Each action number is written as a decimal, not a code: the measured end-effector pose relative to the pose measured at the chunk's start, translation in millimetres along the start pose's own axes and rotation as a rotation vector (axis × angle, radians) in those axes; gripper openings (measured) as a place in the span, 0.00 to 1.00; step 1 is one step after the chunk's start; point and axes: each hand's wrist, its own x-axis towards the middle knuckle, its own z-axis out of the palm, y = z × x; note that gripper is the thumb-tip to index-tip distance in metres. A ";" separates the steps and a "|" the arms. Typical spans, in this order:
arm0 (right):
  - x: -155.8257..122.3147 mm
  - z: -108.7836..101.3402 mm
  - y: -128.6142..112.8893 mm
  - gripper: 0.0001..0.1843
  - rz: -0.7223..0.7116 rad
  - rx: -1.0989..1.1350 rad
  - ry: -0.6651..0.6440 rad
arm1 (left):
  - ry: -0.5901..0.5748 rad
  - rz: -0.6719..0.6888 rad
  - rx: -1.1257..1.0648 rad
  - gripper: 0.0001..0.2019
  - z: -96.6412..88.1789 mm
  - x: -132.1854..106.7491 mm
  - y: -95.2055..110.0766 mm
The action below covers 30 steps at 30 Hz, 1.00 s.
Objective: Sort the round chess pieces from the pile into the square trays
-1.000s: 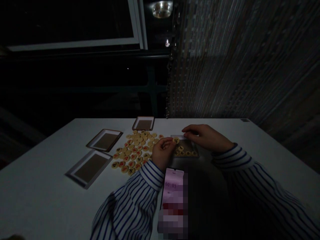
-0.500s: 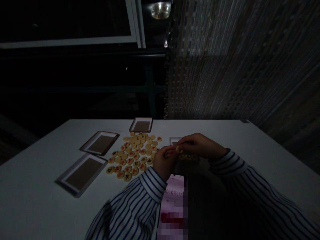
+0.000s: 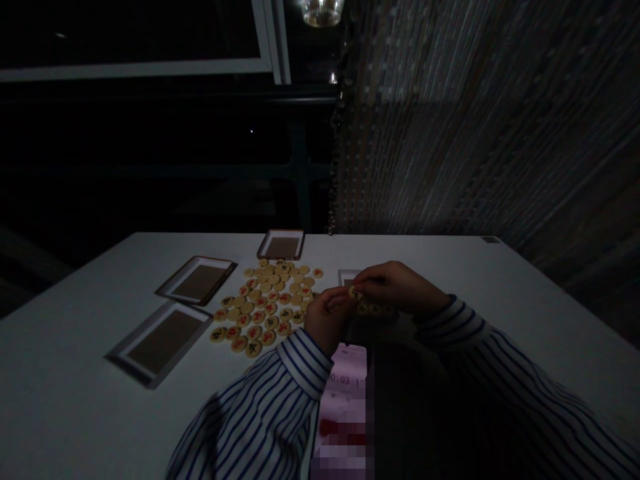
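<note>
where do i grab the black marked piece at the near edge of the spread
Probably pinch the black-marked piece across its rim, coming from above on the near side. It lies flat on the table, a low disc, and other pieces crowd its far side while its near edge is free.

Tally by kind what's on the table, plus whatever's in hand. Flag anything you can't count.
empty trays: 3
tray with discs, partly hidden: 1
phone: 1
held disc, where left hand and right hand meet: 1
loose discs: too dim to count
Total counted: 6
</note>
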 end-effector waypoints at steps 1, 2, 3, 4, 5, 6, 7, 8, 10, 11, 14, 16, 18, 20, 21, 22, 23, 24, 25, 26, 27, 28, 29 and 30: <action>-0.1 -0.2 -0.1 0.11 0.004 0.001 -0.004 | 0.000 0.005 0.006 0.18 -0.2 0.1 -0.1; -0.2 -0.4 0.0 0.11 0.006 0.001 -0.006 | -0.004 0.015 0.014 0.18 -0.4 0.0 0.1; -0.3 -0.6 0.1 0.12 0.005 0.002 -0.008 | -0.007 0.027 0.024 0.18 -0.6 -0.1 0.4; -0.4 -0.7 0.5 0.12 0.000 0.003 -0.008 | -0.011 0.036 0.032 0.18 -0.7 -0.3 0.9; -0.6 -0.8 0.9 0.12 -0.005 0.003 -0.005 | -0.014 0.039 0.035 0.18 -0.8 -0.6 1.5; -0.8 -0.9 1.3 0.12 -0.009 0.002 -0.005 | -0.016 0.038 0.033 0.18 -0.8 -0.8 2.0; -1.0 -0.9 1.7 0.12 -0.012 0.000 -0.005 | -0.016 0.035 0.026 0.18 -0.9 -0.9 2.3; -1.2 -0.9 1.8 0.12 -0.012 -0.002 -0.005 | -0.016 0.031 0.015 0.18 -1.0 -0.8 2.2; -1.6 -1.1 1.3 0.12 -0.004 -0.004 -0.003 | -0.017 0.028 -0.007 0.18 -1.7 0.1 0.9; -1.9 -1.3 0.6 0.12 0.002 -0.004 -0.003 | -0.020 0.034 -0.013 0.18 -2.3 1.0 -0.5; -2.3 -1.9 -2.0 0.12 0.022 -0.010 -0.009 | -0.029 0.053 -0.015 0.18 -4.7 3.8 -5.4; -2.2 -1.8 -2.8 0.12 0.021 -0.015 -0.009 | -0.039 0.059 -0.015 0.18 -6.1 5.0 -7.4; -1.7 -1.1 -2.0 0.11 0.012 -0.014 0.000 | -0.046 0.064 -0.015 0.18 -6.7 4.9 -7.2; -1.1 -0.1 -0.3 0.11 0.002 -0.006 0.012 | -0.047 0.067 -0.013 0.18 -6.4 3.9 -5.3; -0.7 0.5 0.7 0.11 -0.002 -0.001 0.017 | -0.044 0.066 -0.009 0.18 -6.2 3.4 -4.2; -0.4 0.9 1.5 0.11 -0.006 0.002 0.021 | -0.044 0.064 -0.005 0.18 -5.9 3.0 -3.4; -0.1 1.3 2.1 0.11 -0.009 0.005 0.022 | -0.045 0.065 0.000 0.18 -5.6 2.8 -2.8; 0.1 1.6 2.5 0.11 -0.009 0.007 0.021 | -0.043 0.072 0.005 0.18 -5.5 2.7 -2.7; 0.2 1.8 2.8 0.11 -0.008 0.009 0.019 | -0.040 0.083 0.008 0.18 -5.5 2.8 -2.9; 0.4 1.9 3.1 0.11 -0.007 0.011 0.016 | -0.035 0.095 0.009 0.17 -5.6 3.0 -3.2; 0.4 2.0 3.3 0.11 -0.007 0.013 0.016 | -0.030 0.104 0.009 0.17 -5.7 3.2 -3.6; 0.4 2.2 3.7 0.11 -0.008 0.016 0.019 | -0.027 0.106 0.014 0.17 -5.8 3.3 -3.7; 0.3 2.4 4.1 0.11 -0.008 0.021 0.021 | -0.023 0.105 0.020 0.17 -5.9 3.3 -3.5; 0.2 2.6 4.5 0.11 -0.008 0.027 0.021 | -0.018 0.101 0.025 0.17 -6.0 3.1 -3.0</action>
